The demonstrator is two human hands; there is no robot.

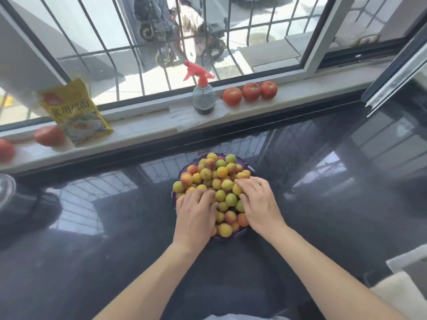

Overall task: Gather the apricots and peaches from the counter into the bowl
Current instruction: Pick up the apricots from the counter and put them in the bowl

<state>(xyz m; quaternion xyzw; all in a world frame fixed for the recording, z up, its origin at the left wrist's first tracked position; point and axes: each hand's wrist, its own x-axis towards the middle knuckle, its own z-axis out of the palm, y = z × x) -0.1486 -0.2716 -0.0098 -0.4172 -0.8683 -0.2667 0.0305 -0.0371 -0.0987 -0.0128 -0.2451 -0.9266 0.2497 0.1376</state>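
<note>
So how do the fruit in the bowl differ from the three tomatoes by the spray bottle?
The fruit in the bowl is small, yellow, green and orange, and heaped in a pile on the counter. The three tomatoes are larger, evenly red, and stand in a single row on the windowsill. Both hands, left hand and right hand, rest on the fruit; nothing touches the tomatoes. Both are round.

Yellow-green, orange-blushed fruit (221, 181) fills a purple bowl (227, 237) on glossy black counter (323, 204).
</note>
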